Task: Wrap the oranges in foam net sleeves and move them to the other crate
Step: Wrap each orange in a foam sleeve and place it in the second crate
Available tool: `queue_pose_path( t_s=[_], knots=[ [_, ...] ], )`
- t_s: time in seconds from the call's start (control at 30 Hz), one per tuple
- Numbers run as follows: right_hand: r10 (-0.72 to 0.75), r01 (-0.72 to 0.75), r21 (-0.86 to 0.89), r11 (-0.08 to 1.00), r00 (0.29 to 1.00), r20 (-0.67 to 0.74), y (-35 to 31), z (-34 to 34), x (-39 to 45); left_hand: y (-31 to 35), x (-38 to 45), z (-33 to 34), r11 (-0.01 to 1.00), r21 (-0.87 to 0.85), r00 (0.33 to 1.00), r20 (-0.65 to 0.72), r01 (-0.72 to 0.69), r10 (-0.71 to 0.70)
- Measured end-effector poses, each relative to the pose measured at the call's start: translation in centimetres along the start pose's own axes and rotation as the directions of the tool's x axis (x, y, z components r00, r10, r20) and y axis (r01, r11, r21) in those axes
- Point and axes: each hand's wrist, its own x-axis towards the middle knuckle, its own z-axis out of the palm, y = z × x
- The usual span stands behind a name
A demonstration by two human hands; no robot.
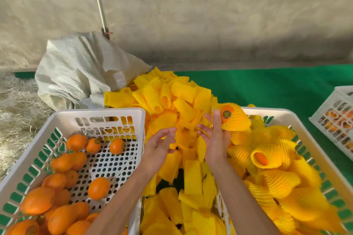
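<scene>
Both forearms reach over the heap of loose foam sleeves [172, 105]. The right hand [215, 139], fingers straight, touches a sleeved orange [234, 118] above the right crate [282, 114] of wrapped fruit. The left hand [160, 145] hangs relaxed, holding nothing. Left of the heap sits the crate of bare oranges [99, 188]; behind it, a white sack [80, 70].

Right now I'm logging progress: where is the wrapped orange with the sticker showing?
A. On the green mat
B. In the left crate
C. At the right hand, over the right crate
C: the wrapped orange sits against the right hand, above the right crate.
</scene>
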Motion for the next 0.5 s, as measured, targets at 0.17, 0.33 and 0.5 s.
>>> queue_pose_path(
  t_s=[0.17, 0.33, 0.5],
  knots=[
    [-0.03, 0.042, -0.171, 0.984, 0.997, 0.075, 1.2, 0.0, -0.1, 0.3, -0.3, 0.0, 0.998, -0.022, 0.998, -0.027, -0.055, 0.054],
    [0.243, 0.09, -0.76, 0.644, 0.917, 0.315, 3.8, -0.7, -0.7, 1.8, -0.4, -1.7, 0.969, -0.025, 0.955, -0.176, -0.246, 0.238],
    [0.623, 0.342, -0.928, 0.146, 0.697, 0.355, 6.0, -1.7, -1.3, 0.3, 1.1, -7.3, 0.939, 0.321, 0.885, -0.392, -0.125, 0.252]
  ],
)
